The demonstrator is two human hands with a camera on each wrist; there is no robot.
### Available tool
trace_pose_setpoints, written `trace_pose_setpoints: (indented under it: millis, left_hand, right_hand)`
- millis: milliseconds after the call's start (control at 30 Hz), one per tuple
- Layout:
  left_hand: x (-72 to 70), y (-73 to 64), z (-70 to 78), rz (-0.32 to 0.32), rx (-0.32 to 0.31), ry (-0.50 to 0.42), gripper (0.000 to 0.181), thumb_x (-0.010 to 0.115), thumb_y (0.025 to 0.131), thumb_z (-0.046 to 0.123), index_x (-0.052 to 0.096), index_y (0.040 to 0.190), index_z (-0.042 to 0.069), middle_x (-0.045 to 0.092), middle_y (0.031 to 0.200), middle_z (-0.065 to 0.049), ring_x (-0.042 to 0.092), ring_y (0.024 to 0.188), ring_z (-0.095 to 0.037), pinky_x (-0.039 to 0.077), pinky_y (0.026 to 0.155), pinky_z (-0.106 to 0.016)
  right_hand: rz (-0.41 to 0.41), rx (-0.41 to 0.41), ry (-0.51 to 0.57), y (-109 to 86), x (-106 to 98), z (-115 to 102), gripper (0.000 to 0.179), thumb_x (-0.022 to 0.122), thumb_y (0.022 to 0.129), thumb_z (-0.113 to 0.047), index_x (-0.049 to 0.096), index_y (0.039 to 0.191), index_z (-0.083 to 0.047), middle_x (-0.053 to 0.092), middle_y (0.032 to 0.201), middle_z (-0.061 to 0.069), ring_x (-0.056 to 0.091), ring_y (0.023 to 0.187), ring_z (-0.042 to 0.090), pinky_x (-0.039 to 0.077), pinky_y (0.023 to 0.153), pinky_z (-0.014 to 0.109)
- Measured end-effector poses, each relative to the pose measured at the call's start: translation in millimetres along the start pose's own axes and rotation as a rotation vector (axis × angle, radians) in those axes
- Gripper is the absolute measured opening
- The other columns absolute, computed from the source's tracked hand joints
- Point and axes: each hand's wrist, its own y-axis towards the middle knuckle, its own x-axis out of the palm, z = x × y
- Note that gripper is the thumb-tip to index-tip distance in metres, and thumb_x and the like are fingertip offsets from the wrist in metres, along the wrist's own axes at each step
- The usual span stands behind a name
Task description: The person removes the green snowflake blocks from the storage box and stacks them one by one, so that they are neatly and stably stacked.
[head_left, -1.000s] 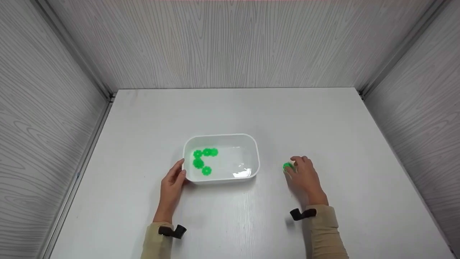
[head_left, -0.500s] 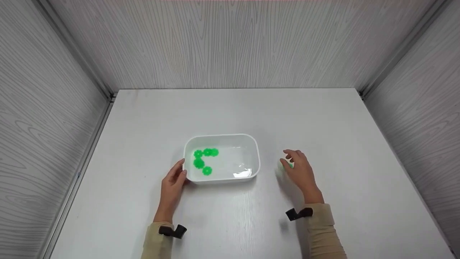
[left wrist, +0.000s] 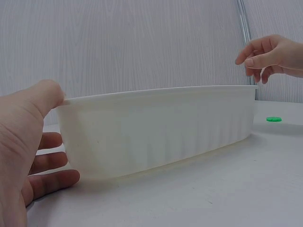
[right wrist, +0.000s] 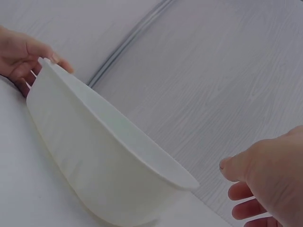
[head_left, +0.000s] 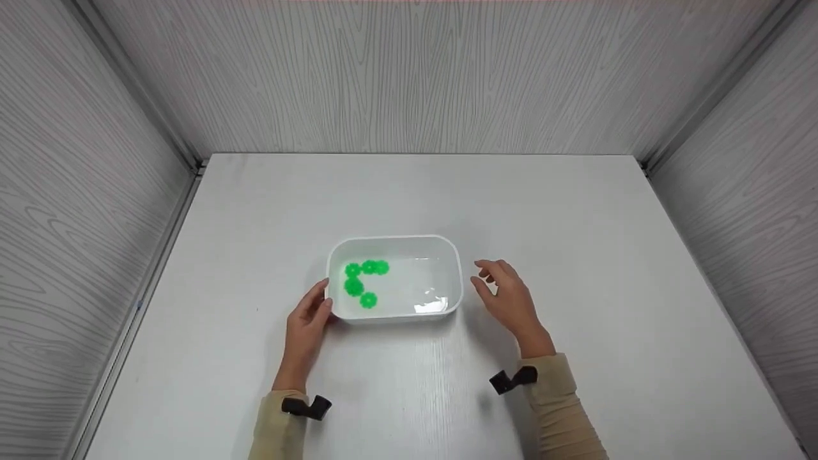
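Observation:
A white rectangular plastic tub [head_left: 396, 318] holds several green flower-shaped discs [head_left: 369, 300], bunched toward its left end. My left hand [head_left: 305, 332] grips the tub's left end. In the left wrist view its thumb [left wrist: 49, 92] lies on the rim and the other fingers sit against the outer wall. Just off the tub's right end, my right hand [head_left: 508, 300] hovers above the table with loosely bent fingers and nothing between them. One more green disc [left wrist: 273, 119] lies on the table beyond the tub in the left wrist view; in the head view it is hidden.
The white table [head_left: 409, 198] is bordered by grey wood-grain panels at the back [head_left: 409, 76], left [head_left: 77, 211] and right [head_left: 748, 191]. A black wrist mount [head_left: 514, 379] sits on each sleeve.
The right hand has let go of or left the loose green disc and moved left toward the tub. The left hand and the tub stay in place.

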Motion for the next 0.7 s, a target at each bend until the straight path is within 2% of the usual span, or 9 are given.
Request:
trace_pose_setpoints:
  millis: [300,500,700]
  left_hand:
    - [-0.2,0.8,1.9,-0.002,0.015,0.017,0.047,0.060,0.090,0.036,0.051,0.134,0.020,0.049,0.134,0.001,0.049,0.115,-0.018,0.048,0.084,-0.026]
    - [0.4,1.0,2.3,0.000,0.016,0.030,0.047,0.059,0.090,0.037,0.051,0.134,0.022,0.048,0.135,0.000,0.047,0.117,-0.016,0.047,0.087,-0.024]
    - [0.5,0.4,1.8,0.006,0.021,0.026,0.047,0.059,0.090,0.038,0.052,0.134,0.022,0.051,0.132,-0.002,0.050,0.112,-0.018,0.048,0.083,-0.025]
  right_hand:
    - [-0.026,-0.062,0.010,9.7,9,-15,0.027,0.066,0.087,-0.016,0.062,0.112,-0.007,0.059,0.090,0.006,0.058,0.084,0.021,0.049,0.066,0.033]
    - [-0.041,-0.087,0.028,12.3,14,-22,0.027,0.067,0.087,-0.014,0.061,0.113,-0.007,0.060,0.090,0.006,0.059,0.084,0.022,0.050,0.069,0.033]
    - [-0.093,-0.108,0.040,15.5,21,-32,0.029,0.067,0.087,-0.012,0.060,0.115,-0.008,0.060,0.094,0.007,0.059,0.086,0.021,0.050,0.070,0.032]
